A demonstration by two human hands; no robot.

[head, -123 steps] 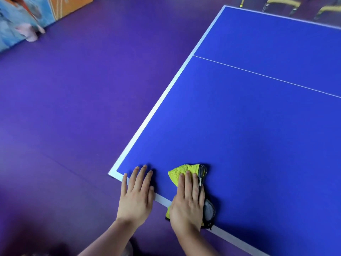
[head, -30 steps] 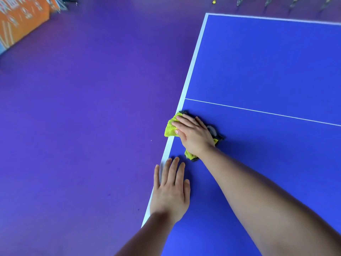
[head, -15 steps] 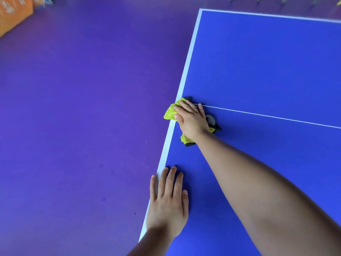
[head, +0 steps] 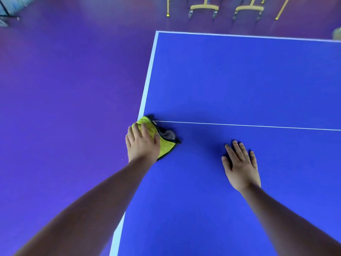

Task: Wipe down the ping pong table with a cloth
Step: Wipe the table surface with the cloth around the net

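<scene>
The blue ping pong table (head: 239, 80) fills the right half of the view, with a white border and a thin white centre line (head: 258, 126). A yellow-green cloth (head: 166, 145) with a dark trim and a grey patch lies crumpled at the table's left edge, just below the end of that line. My left hand (head: 143, 146) presses down on the cloth, with the fingers spread over its left part and partly past the table edge. To the right of the cloth and apart from it, my right hand (head: 241, 167) rests flat on the bare surface, fingers apart, holding nothing.
Purple floor (head: 64, 108) lies to the left of the table. Yellow chair legs with castors (head: 203, 8) stand beyond the table's far edge. A light-coloured object (head: 7, 13) sits at the far top left.
The cloth was under my right hand half a second ago; now my left hand is on it. My right hand has moved to the bare table on the right. The view has shifted.
</scene>
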